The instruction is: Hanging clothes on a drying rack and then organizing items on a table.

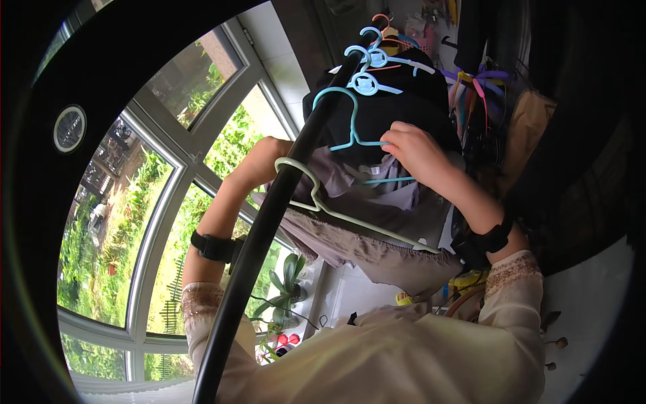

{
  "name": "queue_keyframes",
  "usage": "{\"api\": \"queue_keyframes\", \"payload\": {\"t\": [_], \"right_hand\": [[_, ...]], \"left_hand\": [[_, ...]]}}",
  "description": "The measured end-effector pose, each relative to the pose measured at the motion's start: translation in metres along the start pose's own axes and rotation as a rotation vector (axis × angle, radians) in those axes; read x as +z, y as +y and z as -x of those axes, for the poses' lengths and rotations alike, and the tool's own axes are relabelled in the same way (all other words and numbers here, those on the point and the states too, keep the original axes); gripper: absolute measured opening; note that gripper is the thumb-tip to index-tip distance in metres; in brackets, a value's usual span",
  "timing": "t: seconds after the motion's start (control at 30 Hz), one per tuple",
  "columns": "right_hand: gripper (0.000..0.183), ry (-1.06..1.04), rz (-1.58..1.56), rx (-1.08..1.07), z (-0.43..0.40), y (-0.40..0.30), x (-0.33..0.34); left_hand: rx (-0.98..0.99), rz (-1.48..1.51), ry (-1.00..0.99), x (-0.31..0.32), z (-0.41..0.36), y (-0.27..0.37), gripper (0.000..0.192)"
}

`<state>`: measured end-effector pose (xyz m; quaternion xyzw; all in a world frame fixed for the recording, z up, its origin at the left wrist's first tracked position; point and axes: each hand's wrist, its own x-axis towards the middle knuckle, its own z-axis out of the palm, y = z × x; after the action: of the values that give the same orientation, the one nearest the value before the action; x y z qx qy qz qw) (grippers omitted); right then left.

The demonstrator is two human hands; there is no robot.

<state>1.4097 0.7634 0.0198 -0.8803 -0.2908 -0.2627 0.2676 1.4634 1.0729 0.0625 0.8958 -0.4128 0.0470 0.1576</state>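
Note:
My right hand [416,151] pinches the arm of a turquoise clothes hanger [355,121], whose hook goes over a black clothes rod [323,113]. Left of the rod is my left hand [267,156]; the rod hides its fingertips, so what it holds is not visible. A mauve-grey garment [333,169] with a small pale label hangs just below the turquoise hanger. Nearer to me, a pale green hanger [353,219] is hooked on the rod and carries a greyish-mauve garment [353,247] with a gathered edge.
Farther along the rod hang light blue hangers [366,83], with black clothing [393,101] behind. Tall windows [151,217] stand on the left. A potted plant [287,283] sits low beside them. Colourful hangers [477,83] bunch at the right, near a brown paper bag [527,131].

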Motion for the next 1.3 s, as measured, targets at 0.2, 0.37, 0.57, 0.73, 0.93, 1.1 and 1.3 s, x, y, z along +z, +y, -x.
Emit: {"api": "queue_keyframes", "payload": {"t": [0.2,0.37,0.57,0.73,0.93,1.1,1.3], "right_hand": [[0.013,0.018,-0.078,0.109,-0.001,-0.002,-0.001],[0.021,-0.044,-0.371,0.224,-0.002,-0.002,-0.011],[0.023,-0.017,-0.087,0.231,0.030,0.011,-0.034],[0.016,0.159,-0.066,0.091,0.033,0.032,-0.049],[0.016,0.093,-0.225,0.053,0.030,-0.024,-0.056],[0.015,0.155,-0.249,0.120,0.041,0.020,-0.064],[0.046,-0.319,-0.766,0.671,0.069,0.093,-0.054]], "left_hand": [[-0.246,0.241,0.209,0.006,0.037,-0.035,0.014],[-0.149,0.375,0.132,0.004,0.007,-0.010,0.015],[-0.253,0.442,-0.095,-0.007,0.006,0.020,0.028],[0.018,0.391,0.004,0.031,0.002,-0.025,0.023],[-0.189,0.161,0.008,0.032,0.007,-0.029,0.021],[-0.120,0.398,0.091,0.059,-0.009,-0.048,0.022],[-0.450,0.479,-0.003,0.039,-0.011,-0.044,0.025]]}}
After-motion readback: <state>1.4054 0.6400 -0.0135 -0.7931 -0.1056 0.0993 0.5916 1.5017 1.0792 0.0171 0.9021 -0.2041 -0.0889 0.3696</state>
